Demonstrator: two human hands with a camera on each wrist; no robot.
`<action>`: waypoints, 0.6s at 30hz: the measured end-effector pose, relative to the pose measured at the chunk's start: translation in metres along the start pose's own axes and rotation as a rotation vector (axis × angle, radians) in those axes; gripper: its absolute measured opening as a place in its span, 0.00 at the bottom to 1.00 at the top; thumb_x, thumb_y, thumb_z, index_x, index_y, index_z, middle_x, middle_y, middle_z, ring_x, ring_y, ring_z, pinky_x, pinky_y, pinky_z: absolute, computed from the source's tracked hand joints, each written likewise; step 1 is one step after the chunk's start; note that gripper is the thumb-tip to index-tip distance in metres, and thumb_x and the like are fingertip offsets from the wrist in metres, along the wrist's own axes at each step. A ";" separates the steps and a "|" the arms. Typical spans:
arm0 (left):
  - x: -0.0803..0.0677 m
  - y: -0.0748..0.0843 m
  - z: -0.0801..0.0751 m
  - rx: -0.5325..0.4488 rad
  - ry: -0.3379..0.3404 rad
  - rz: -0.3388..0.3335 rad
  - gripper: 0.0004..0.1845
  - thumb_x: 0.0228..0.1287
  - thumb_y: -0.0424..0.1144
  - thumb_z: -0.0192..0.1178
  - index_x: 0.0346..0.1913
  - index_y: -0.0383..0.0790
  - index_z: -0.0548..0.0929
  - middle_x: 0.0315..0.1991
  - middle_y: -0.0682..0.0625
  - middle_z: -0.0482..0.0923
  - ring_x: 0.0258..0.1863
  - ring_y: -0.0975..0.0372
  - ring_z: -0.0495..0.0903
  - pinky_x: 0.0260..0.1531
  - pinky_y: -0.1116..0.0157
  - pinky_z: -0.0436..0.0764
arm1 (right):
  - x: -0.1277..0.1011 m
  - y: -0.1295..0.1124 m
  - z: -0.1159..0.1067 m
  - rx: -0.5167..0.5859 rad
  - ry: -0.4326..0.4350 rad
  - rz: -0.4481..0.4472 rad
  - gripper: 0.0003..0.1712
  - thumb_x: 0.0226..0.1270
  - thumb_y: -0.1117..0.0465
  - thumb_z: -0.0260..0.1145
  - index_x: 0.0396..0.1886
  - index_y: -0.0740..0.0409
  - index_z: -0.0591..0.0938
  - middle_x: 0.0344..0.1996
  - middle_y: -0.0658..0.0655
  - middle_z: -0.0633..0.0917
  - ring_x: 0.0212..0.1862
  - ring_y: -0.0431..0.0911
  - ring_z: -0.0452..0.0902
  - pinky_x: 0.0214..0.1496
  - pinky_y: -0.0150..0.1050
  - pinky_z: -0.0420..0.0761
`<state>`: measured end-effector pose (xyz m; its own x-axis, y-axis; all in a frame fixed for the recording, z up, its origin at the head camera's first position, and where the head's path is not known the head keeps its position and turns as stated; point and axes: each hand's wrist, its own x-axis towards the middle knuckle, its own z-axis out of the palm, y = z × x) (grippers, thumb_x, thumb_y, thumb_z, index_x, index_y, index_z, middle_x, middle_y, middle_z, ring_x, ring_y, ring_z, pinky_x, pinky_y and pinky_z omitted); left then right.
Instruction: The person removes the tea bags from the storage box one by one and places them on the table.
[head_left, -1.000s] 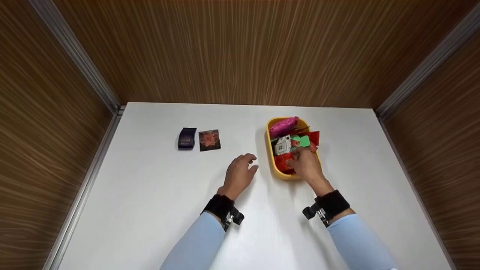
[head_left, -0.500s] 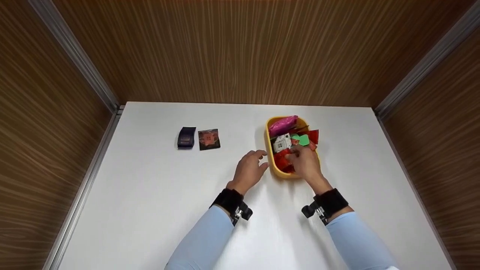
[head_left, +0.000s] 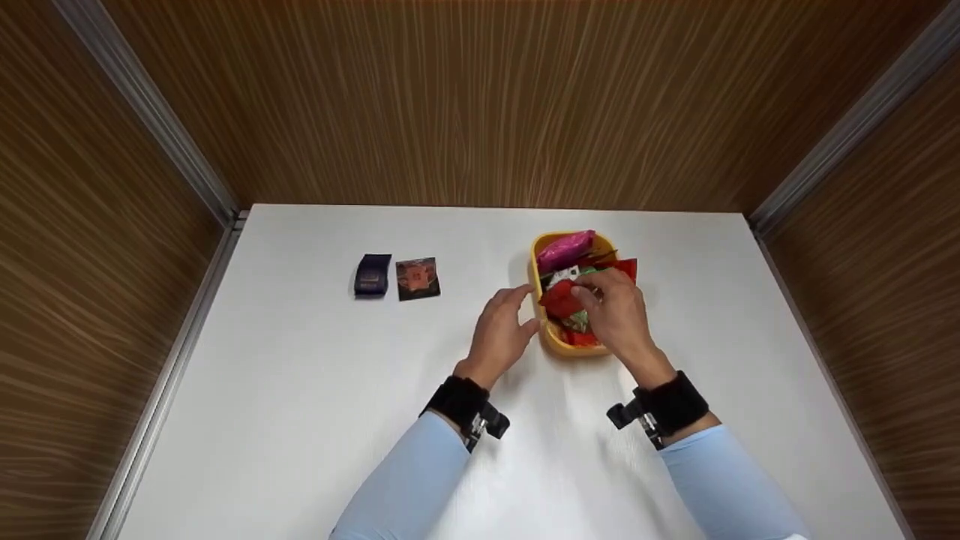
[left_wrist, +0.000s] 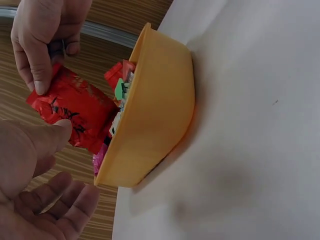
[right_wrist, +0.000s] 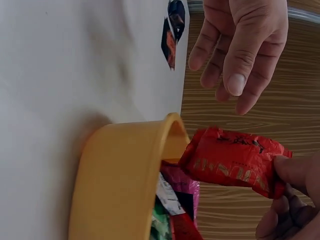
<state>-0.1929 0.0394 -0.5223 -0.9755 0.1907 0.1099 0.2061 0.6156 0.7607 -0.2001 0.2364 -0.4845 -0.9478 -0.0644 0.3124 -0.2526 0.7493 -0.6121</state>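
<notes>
The right hand has lifted a red packet clear of the heap since a moment ago, when its fingers were down among the wrappers near the tub's close end. The left hand, idle on the bench a second back, has come in beside the yellow tub and now waits with its fingers apart and relaxed, holding nothing, thumb tip close to the packet. It looks as though a pass from one hand to the other is being set up.

The right hand pinches the packet at one end between thumb and fingers. The packet hangs just above the tub's rim, between the two hands. It is a puffy, crinkled foil pouch, bright red with dark printing, its crimped edge free; the print is too blurred to read. It should handle light and a little slippery.

Inside the tub, under the right hand, lie more wrappers: pink, green, white, red. Well beyond the left hand, two dark packets lie flat side by side.
</notes>
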 end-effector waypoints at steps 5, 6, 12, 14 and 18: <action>-0.004 0.003 -0.011 -0.061 0.035 0.010 0.27 0.69 0.44 0.72 0.69 0.44 0.81 0.57 0.48 0.83 0.56 0.57 0.82 0.53 0.63 0.83 | 0.001 -0.016 0.000 0.045 -0.006 -0.112 0.06 0.69 0.64 0.74 0.43 0.60 0.91 0.40 0.59 0.87 0.47 0.54 0.79 0.49 0.48 0.77; -0.005 0.003 -0.012 -0.072 0.043 0.017 0.25 0.69 0.44 0.72 0.67 0.44 0.82 0.54 0.48 0.84 0.54 0.58 0.83 0.50 0.64 0.84 | 0.001 -0.018 0.002 0.050 -0.003 -0.126 0.05 0.69 0.63 0.74 0.42 0.59 0.91 0.39 0.59 0.87 0.48 0.54 0.80 0.49 0.48 0.77; -0.010 -0.006 -0.017 -0.166 0.060 0.016 0.16 0.68 0.42 0.73 0.55 0.43 0.86 0.46 0.50 0.89 0.47 0.61 0.86 0.45 0.66 0.85 | 0.004 -0.025 0.012 0.147 -0.009 -0.056 0.05 0.68 0.61 0.74 0.40 0.57 0.91 0.39 0.56 0.87 0.47 0.49 0.82 0.48 0.36 0.79; -0.010 -0.011 -0.019 -0.206 0.061 0.001 0.14 0.68 0.42 0.73 0.52 0.42 0.87 0.44 0.50 0.90 0.46 0.61 0.87 0.46 0.65 0.85 | 0.005 -0.026 0.017 0.222 -0.030 0.003 0.06 0.70 0.61 0.73 0.41 0.58 0.91 0.41 0.57 0.87 0.46 0.48 0.81 0.46 0.31 0.79; -0.012 -0.022 -0.024 -0.302 0.074 -0.079 0.11 0.68 0.42 0.73 0.47 0.40 0.89 0.39 0.48 0.91 0.40 0.61 0.88 0.42 0.64 0.86 | 0.003 -0.024 0.031 0.350 -0.076 0.113 0.12 0.73 0.60 0.72 0.51 0.60 0.88 0.45 0.59 0.87 0.47 0.49 0.80 0.45 0.31 0.78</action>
<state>-0.1877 0.0055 -0.5254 -0.9928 0.0881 0.0806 0.1077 0.3689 0.9232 -0.2032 0.1979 -0.4918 -0.9818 -0.0527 0.1824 -0.1848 0.4844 -0.8551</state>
